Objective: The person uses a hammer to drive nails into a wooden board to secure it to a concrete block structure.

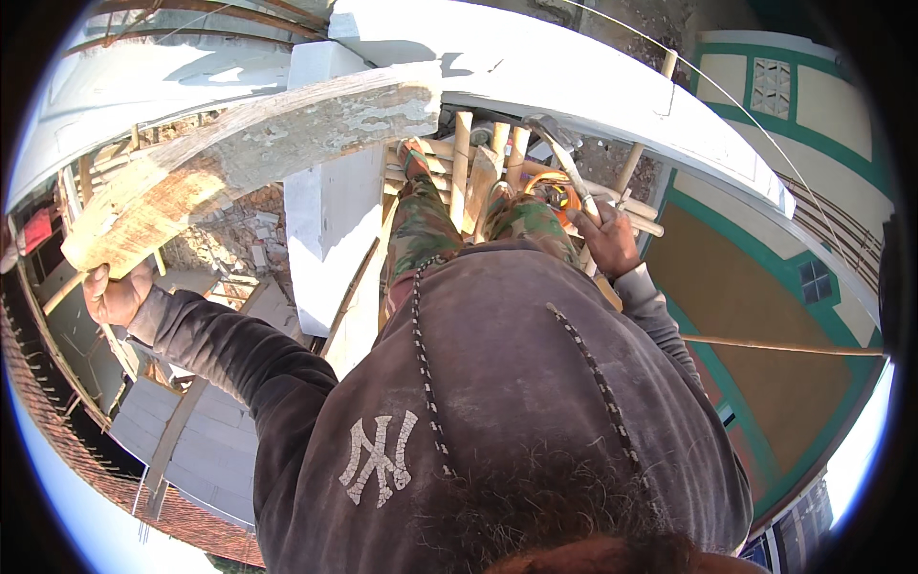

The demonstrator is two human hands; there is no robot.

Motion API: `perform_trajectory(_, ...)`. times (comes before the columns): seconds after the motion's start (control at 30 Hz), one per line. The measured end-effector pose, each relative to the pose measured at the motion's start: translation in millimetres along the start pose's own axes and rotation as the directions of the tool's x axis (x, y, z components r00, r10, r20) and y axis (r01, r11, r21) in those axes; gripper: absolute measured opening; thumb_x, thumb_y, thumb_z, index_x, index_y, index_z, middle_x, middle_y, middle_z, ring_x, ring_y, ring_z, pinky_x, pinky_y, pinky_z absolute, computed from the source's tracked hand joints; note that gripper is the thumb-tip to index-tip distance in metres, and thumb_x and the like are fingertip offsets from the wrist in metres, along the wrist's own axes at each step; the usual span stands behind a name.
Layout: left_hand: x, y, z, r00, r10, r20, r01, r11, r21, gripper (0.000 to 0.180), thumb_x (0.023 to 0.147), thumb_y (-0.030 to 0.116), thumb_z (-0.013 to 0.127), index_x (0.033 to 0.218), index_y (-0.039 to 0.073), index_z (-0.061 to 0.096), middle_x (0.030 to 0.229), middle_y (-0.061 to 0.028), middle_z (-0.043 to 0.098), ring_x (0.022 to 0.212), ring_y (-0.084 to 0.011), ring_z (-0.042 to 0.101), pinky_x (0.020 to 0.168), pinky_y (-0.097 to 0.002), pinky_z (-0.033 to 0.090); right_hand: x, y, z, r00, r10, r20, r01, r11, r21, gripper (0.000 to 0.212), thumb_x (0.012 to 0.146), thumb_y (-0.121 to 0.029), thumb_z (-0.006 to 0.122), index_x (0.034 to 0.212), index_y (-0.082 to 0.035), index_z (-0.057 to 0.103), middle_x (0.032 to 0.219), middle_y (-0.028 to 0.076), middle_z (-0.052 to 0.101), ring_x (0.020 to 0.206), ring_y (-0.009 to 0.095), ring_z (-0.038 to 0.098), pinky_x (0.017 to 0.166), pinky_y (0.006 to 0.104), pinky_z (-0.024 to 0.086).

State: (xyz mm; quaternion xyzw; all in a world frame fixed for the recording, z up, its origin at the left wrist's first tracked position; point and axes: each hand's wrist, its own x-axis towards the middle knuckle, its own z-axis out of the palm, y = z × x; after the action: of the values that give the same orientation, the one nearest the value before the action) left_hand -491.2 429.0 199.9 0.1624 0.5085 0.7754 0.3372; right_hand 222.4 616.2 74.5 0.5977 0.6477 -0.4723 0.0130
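Observation:
My left hand (120,295) is closed round the near left end of a long wooden plank (287,139), its face stained with grey cement. The plank slants up to the right, and its far end lies over the white column's top beside the white beam; whether it touches them I cannot tell. On the right, my right hand (609,239) grips the handle of a hammer (572,172), its head pointing up and away from me near the beam. Bamboo poles (461,163) stand under and around my feet. An orange and yellow object (555,194) lies just left of the hammer handle, partly hidden.
A long white beam (593,62) curves across the far side, with a white column (330,230) below it. Broken bricks and rubble (253,230) lie far below on the left. A cream and green building (765,287) stands right, with a thin bamboo pole (784,346) before it.

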Motion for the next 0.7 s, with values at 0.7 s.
perform_trajectory(0.7, -177.1, -650.6, 197.7, 0.370, -0.926, 0.071, -0.332, -0.061, 0.941, 0.056, 0.098, 0.046, 0.060, 0.124, -0.003, 0.067, 0.111, -0.0210, 0.074, 0.104, -0.0323, 0.070, 0.088, -0.0465, 0.052, -128.5, 293.8, 65.3, 0.556, 0.813, -0.174, -0.096, 0.271, 0.958, 0.027, 0.089, -0.015, 0.079, 0.105, -0.004, 0.061, 0.067, -0.004, 0.054, 0.049, 0.008, 0.045, 0.044, 0.0255, 0.035)
